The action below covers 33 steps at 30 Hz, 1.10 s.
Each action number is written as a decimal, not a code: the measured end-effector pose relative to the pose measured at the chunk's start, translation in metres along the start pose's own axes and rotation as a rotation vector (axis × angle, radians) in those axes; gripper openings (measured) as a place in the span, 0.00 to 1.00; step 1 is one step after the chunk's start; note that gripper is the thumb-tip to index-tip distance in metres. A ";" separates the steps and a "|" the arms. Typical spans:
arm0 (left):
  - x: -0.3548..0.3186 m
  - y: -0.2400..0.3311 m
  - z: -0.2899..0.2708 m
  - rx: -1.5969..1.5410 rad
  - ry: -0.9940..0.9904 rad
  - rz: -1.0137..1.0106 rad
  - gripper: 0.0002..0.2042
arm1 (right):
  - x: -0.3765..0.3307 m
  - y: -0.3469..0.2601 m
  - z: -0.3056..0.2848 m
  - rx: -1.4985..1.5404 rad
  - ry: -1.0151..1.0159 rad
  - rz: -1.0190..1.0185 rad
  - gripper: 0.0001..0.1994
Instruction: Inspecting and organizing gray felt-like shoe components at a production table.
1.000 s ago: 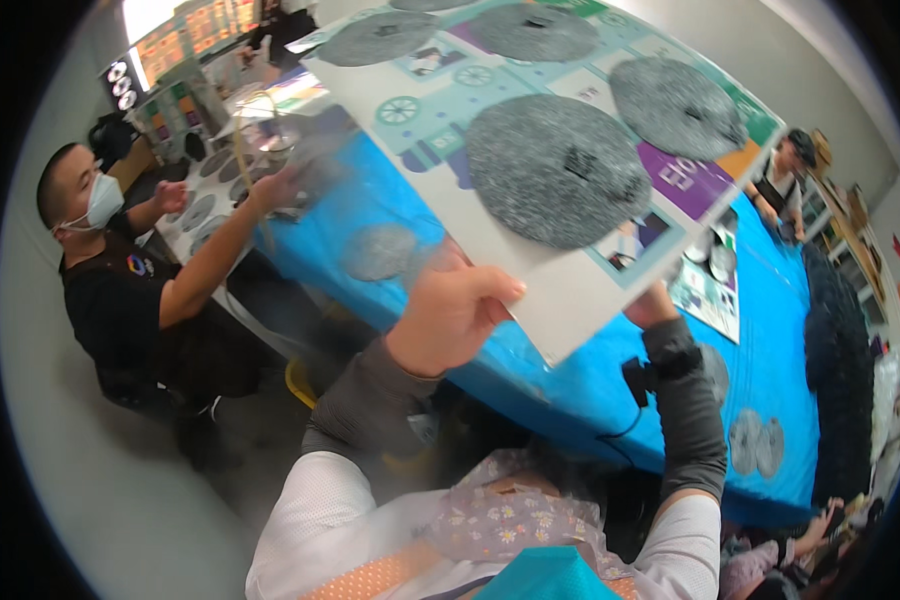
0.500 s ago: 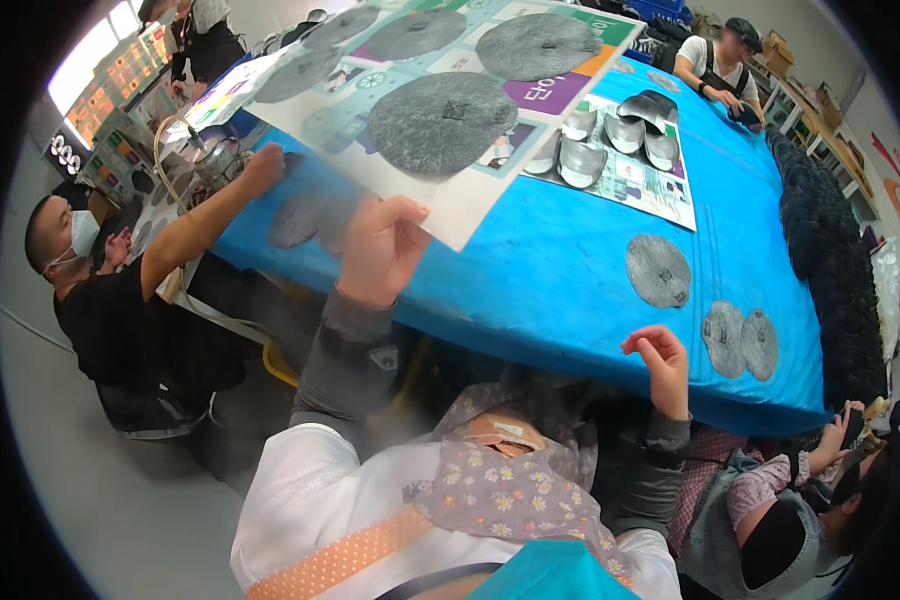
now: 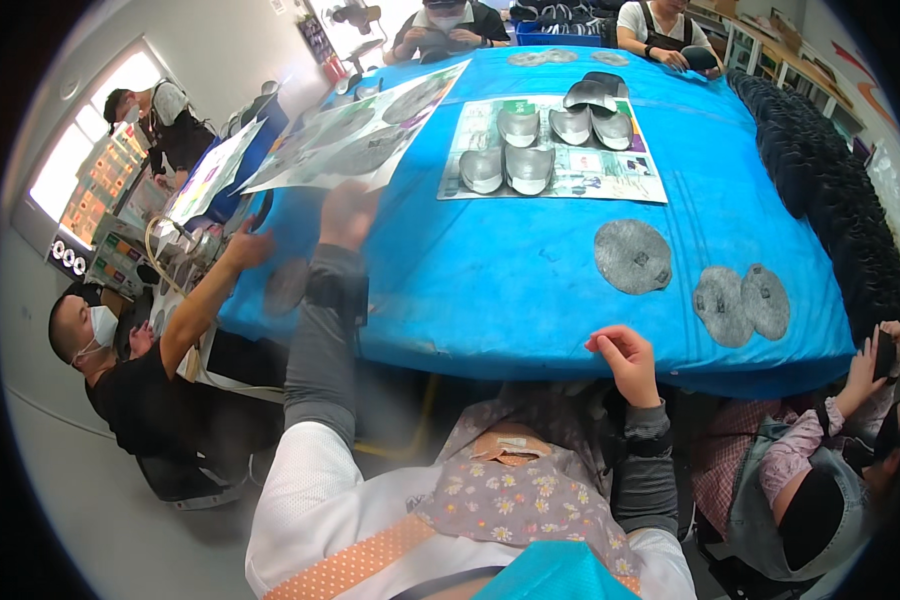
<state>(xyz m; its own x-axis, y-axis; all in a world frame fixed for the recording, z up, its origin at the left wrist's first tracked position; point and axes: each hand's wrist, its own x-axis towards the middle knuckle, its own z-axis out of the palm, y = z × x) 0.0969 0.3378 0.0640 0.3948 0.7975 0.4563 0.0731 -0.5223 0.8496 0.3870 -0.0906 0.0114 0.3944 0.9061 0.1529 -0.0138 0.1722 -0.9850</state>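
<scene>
My left hand (image 3: 348,214), smeared by motion, grips the near edge of a printed board (image 3: 378,177) at the left of the blue-covered table (image 3: 530,290). Several grey, roundish flat pads (image 3: 370,150) lie on that board. Low over the table's near edge hangs my right hand (image 3: 632,364), its fingers curled in to the thumb with nothing visible in them. Past it lie a single grey oval pad (image 3: 632,257) and a pair of overlapping ones (image 3: 722,306). A second printed board (image 3: 610,188) mid-table carries several shiny grey curved cups (image 3: 528,170).
To the left a masked person (image 3: 120,350) stretches an arm over the table corner. A person (image 3: 780,480) sits close on my right. A long row of black pieces (image 3: 805,170) lines the right edge. Others work at the far side, near a blue crate (image 3: 560,38).
The board in my left hand has gone down and away from me, from up close to the table's left side. My right hand has shifted slightly left and down.
</scene>
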 end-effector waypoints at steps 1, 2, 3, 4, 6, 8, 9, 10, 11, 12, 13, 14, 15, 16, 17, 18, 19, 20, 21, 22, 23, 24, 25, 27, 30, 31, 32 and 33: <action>0.006 0.003 0.005 0.097 0.013 0.034 0.03 | 0.000 0.000 0.001 0.007 -0.017 -0.001 0.05; 0.011 0.006 0.011 -0.513 0.082 -0.237 0.03 | 0.000 0.000 0.002 -0.001 -0.011 0.002 0.05; 0.016 0.008 0.017 -1.090 0.114 -0.494 0.04 | 0.000 0.001 0.002 -0.015 0.011 -0.002 0.05; 0.022 0.010 0.022 -1.123 0.100 -0.513 0.05 | 0.000 0.001 0.002 -0.018 -0.001 0.007 0.05; 0.033 0.011 0.033 -1.180 0.111 -0.528 0.06 | 0.001 0.004 0.002 -0.012 0.027 -0.024 0.05; 0.043 0.003 0.043 -1.215 0.111 -0.615 0.10 | 0.001 0.006 0.001 0.000 0.032 -0.011 0.05; 0.048 -0.006 0.050 -1.268 0.090 -0.571 0.11 | 0.001 0.007 0.001 0.017 0.065 -0.016 0.05; 0.054 -0.019 0.053 -1.213 0.145 -0.602 0.13 | 0.002 0.008 0.000 0.010 0.052 -0.009 0.05; 0.061 -0.036 0.061 -1.211 0.164 -0.645 0.15 | 0.002 0.008 0.001 -0.008 0.068 -0.017 0.05; 0.069 -0.057 0.067 -1.239 0.168 -0.787 0.19 | 0.002 0.009 0.000 -0.028 0.113 -0.035 0.05; 0.075 -0.082 0.072 -1.203 0.175 -0.836 0.22 | 0.003 0.009 0.000 -0.035 0.102 -0.029 0.05; 0.081 -0.109 0.075 -1.162 0.238 -0.845 0.22 | 0.003 0.009 0.000 -0.005 0.104 -0.027 0.05; 0.086 -0.139 0.081 -1.161 0.253 -0.883 0.21 | 0.003 0.009 0.000 0.024 0.117 -0.034 0.05; 0.089 -0.168 0.088 -1.175 0.243 -0.757 0.19 | 0.003 0.010 0.000 0.004 0.119 -0.030 0.05; 0.094 -0.192 0.084 -0.674 -0.010 -0.561 0.18 | 0.003 0.010 -0.001 -0.002 0.133 -0.023 0.05; 0.097 -0.209 0.083 -0.236 -0.143 -0.263 0.18 | 0.002 0.010 -0.001 0.003 0.124 -0.023 0.05; 0.097 -0.220 0.086 -0.026 -0.205 -0.272 0.17 | 0.002 0.011 -0.002 0.016 0.127 -0.029 0.05; 0.096 -0.224 0.089 0.090 -0.242 -0.127 0.17 | 0.002 0.011 -0.003 -0.008 0.130 -0.029 0.05; 0.094 -0.221 0.090 -0.167 -0.095 -0.366 0.17 | 0.002 0.011 -0.003 -0.018 0.129 -0.013 0.05; 0.092 -0.210 0.094 -0.545 0.114 -0.557 0.16 | 0.002 0.011 -0.003 0.019 0.122 -0.028 0.05; 0.087 -0.195 0.099 -0.777 0.293 -0.617 0.16 | 0.003 0.011 -0.003 0.057 0.125 -0.042 0.05; 0.085 -0.175 0.100 -0.899 0.397 -0.649 0.15 | 0.003 0.011 -0.003 0.045 0.127 -0.052 0.05; 0.085 -0.153 0.101 -0.982 0.430 -0.612 0.15 | 0.003 0.010 -0.003 0.043 0.125 -0.051 0.05; 0.082 -0.114 0.098 -0.942 0.484 -0.662 0.14 | 0.003 0.009 -0.003 0.033 0.117 -0.049 0.05; 0.082 -0.072 0.091 -0.913 0.509 -0.543 0.18 | 0.001 0.007 -0.004 0.005 0.100 -0.042 0.06; 0.081 -0.062 0.091 -0.962 0.467 -0.522 0.20 | 0.001 0.007 -0.004 -0.020 0.102 -0.023 0.06; 0.080 -0.053 0.089 -0.991 0.446 -0.523 0.21 | 0.000 0.007 -0.005 -0.020 0.098 -0.030 0.06; 0.078 -0.043 0.087 -1.050 0.412 -0.549 0.22 | 0.000 0.007 -0.005 -0.016 0.097 -0.029 0.06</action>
<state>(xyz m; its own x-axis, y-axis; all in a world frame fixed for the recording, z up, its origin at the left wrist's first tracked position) 0.2039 0.3960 0.0402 0.2145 0.9672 -0.1363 -0.7019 0.2497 0.6670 0.3913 -0.0917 0.0043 0.4813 0.8591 0.1739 0.0135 0.1911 -0.9815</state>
